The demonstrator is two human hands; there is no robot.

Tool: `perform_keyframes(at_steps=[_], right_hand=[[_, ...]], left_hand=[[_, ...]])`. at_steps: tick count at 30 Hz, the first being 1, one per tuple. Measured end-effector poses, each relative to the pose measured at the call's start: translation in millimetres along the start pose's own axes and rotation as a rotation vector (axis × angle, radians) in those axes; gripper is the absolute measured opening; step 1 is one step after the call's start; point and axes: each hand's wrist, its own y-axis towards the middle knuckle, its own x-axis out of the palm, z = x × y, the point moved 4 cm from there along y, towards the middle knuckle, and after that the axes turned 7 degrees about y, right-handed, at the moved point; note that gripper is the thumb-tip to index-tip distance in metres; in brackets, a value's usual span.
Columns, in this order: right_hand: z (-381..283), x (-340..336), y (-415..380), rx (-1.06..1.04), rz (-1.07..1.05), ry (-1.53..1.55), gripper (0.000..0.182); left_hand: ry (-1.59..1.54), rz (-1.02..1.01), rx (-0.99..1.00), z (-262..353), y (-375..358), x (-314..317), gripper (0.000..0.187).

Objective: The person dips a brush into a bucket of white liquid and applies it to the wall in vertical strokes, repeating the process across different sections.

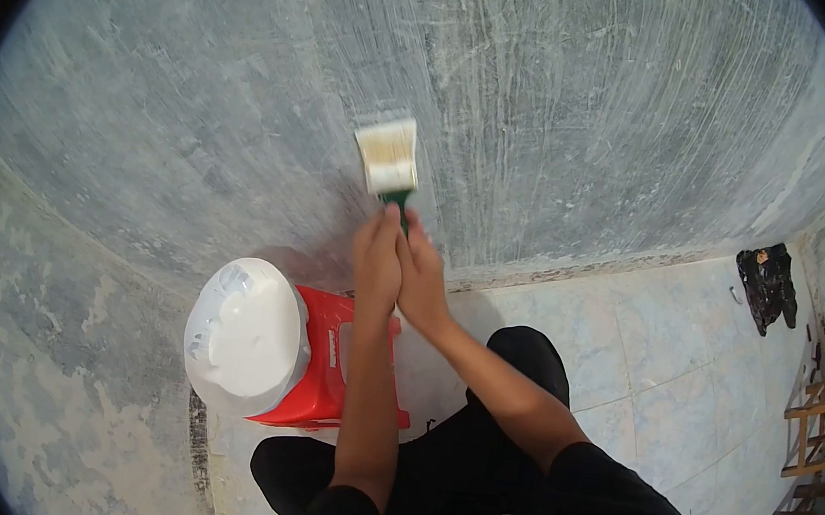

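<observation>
Left hand [377, 266] and right hand [423, 277] are clasping a flat, green-handled bristle brush [390, 167].
White-tipped bristles [386, 142] are meeting a rough, streaked grey wall [589, 105].

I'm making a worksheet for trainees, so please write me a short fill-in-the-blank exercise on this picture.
1. The left hand and right hand are together on the ____ handle of the brush.
2. The bucket contains ____ paint.
3. Under the bucket is a ____ plastic stool.
4. The bristles are against the grey ____ above the tiled floor.

Missing words: green; white; red; wall.
</observation>
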Motion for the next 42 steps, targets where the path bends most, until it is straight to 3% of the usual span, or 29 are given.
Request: perform_keyframes(at_steps=[4, 6, 8, 10, 12, 15, 16, 18, 19, 21, 24, 28, 33, 35, 36, 38, 42], right_hand=[[10, -2, 46, 0.201, -0.132, 0.252, 0.044], [56, -16, 45, 0.187, 0.08, 0.25, 0.045], [117, -31, 24, 0.259, 0.162, 0.211, 0.048], [127, -51, -8, 0.346, 0.243, 0.172, 0.05], [116, -61, -45, 0.923, 0.133, 0.324, 0.059], [161, -70, -82, 1.12, 0.22, 0.383, 0.067], [153, -71, -89, 1.118, 0.226, 0.383, 0.067], [132, -67, -87, 1.023, 0.21, 0.202, 0.058], [134, -59, -91, 1.023, 0.206, 0.202, 0.058], [116, -48, -81, 0.241, 0.209, -0.1, 0.047], [14, -21, -40, 0.245, 0.103, 0.065, 0.04], [8, -10, 31, 0.168, -0.002, 0.038, 0.044], [77, -27, 33, 0.105, 0.034, -0.036, 0.048], [103, -36, 1, 0.22, 0.212, -0.051, 0.044], [109, -40, -9, 0.22, 0.21, -0.051, 0.044], [131, -52, -37, 0.59, 0.223, 0.059, 0.049], [165, -60, -61, 0.734, 0.233, -0.048, 0.052]], left_hand=[[-0.057, 0.012, -0.024, -8, 51, 22, 0.042], [0.036, 0.05, -0.013, -32, 52, 29, 0.043], [0.073, 0.03, -0.053, -67, 39, 34, 0.041], [0.168, 0.017, -0.16, -96, 16, 37, 0.041], [0.199, -0.002, -0.296, -167, 2, 36, 0.04], [0.369, -0.075, -0.441, -286, -11, 27, 0.039], [0.369, -0.081, -0.441, -278, -20, 27, 0.039], [0.065, -0.093, -0.552, -231, -30, 28, 0.037], [0.015, -0.06, -0.481, -203, -33, 26, 0.036], [0.01, -0.009, -0.365, -141, -37, 19, 0.039], [0.135, 0.102, -0.01, -52, -23, 4, 0.043], [0.055, 0.073, 0.087, -8, 34, 12, 0.042], [0.02, 0.001, -0.008, -73, 56, 29, 0.043], [-0.065, -0.007, -0.202, -112, 34, 31, 0.042], [-0.065, -0.005, -0.203, -129, 27, 31, 0.042], [-0.041, -0.041, -0.381, -175, 11, 32, 0.04], [-0.033, -0.031, -0.448, -234, 1, 25, 0.039]])
